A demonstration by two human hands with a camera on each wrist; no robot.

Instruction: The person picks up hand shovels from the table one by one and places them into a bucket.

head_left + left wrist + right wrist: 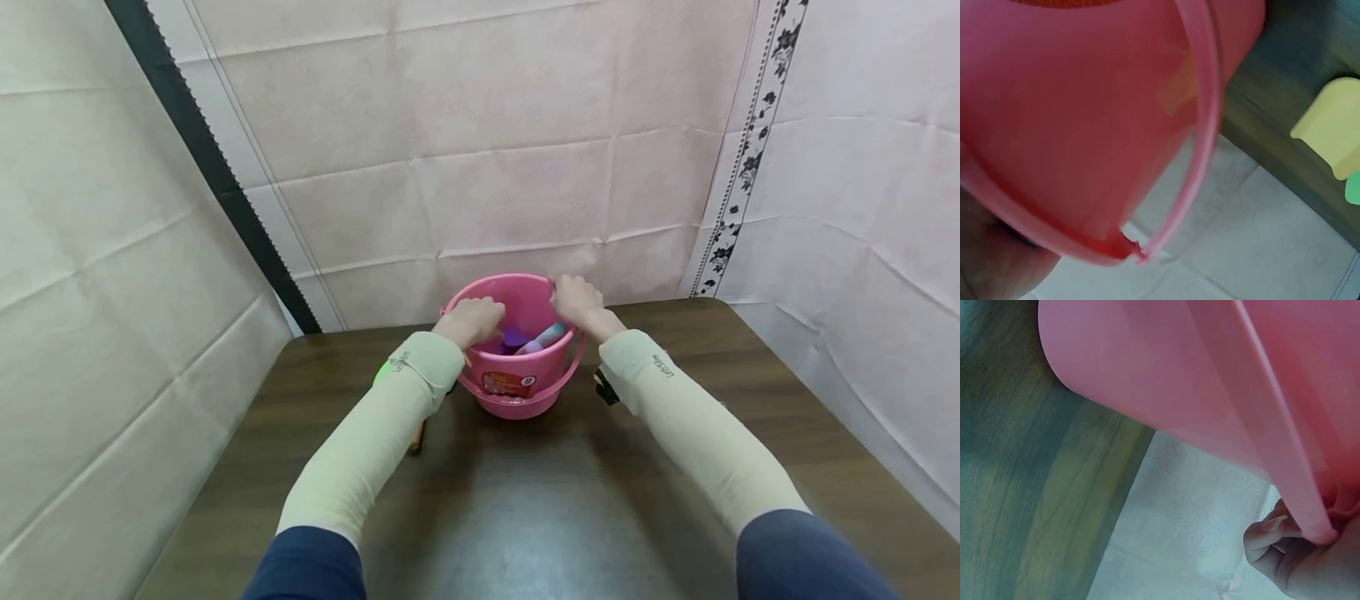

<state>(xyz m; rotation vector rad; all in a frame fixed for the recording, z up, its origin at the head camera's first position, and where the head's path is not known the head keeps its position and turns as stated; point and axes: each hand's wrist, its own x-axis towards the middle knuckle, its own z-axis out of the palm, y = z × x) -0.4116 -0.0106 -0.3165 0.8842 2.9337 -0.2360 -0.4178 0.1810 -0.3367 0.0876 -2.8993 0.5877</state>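
The pink plastic bucket (517,367) stands on the dark wooden table (525,508), towards its far edge and near the middle, just before the pale sheet-covered back wall (487,167). The left hand (471,321) grips the bucket's left rim, the right hand (581,305) its right rim. Inside the bucket lie small toys (538,339), between the two hands. The bucket's handle (573,367) hangs down along its near side. A yellow block (1332,125) lies on the table left of the bucket, beside the left wrist, with a green piece (1352,189) just next to it
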